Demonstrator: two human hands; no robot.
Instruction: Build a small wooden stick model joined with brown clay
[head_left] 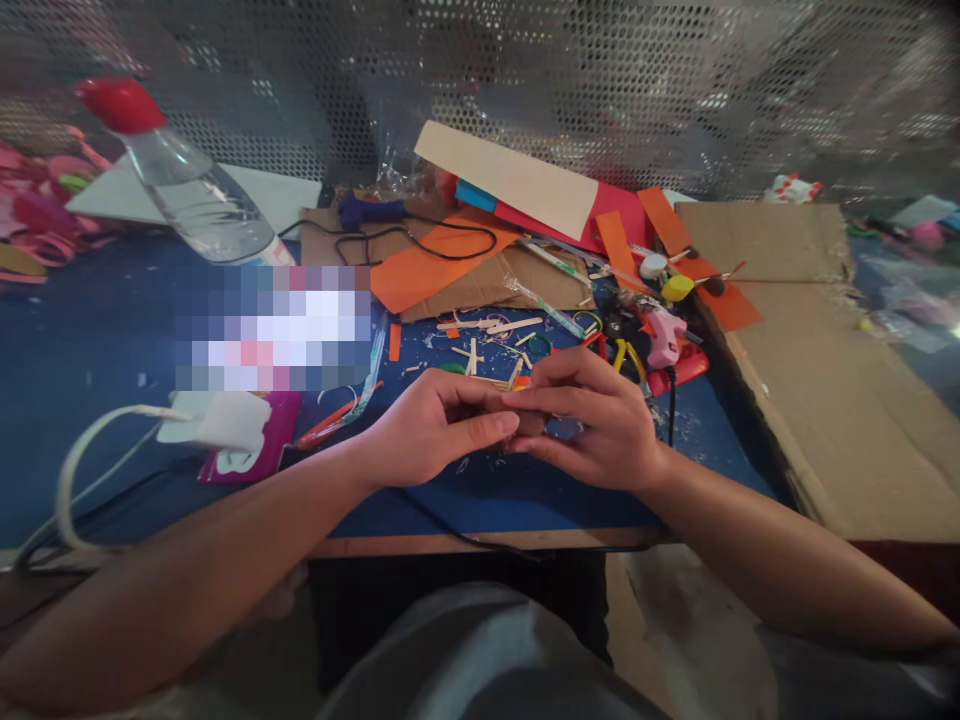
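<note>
My left hand (427, 428) and my right hand (604, 420) meet over the front middle of the blue tabletop (570, 505). Fingers of both are curled in and closed against each other. Something small and brownish may sit between the fingertips, but the fingers hide it, and its kind does not show. Just beyond the hands lie several thin wooden sticks (516, 326), some in short pieces. Close by on the right are a pink glue gun (663, 338) with a black cord and a tool with yellow handles (631, 358), perhaps pliers.
A red-capped bottle (199, 195) stands at the left. In front of it are a blurred-out bright patch and a white plug adapter (225, 420) with cables. Orange paper (435, 262) and a blue corded tool (369, 210) lie behind. Cardboard (847, 390) covers the right side.
</note>
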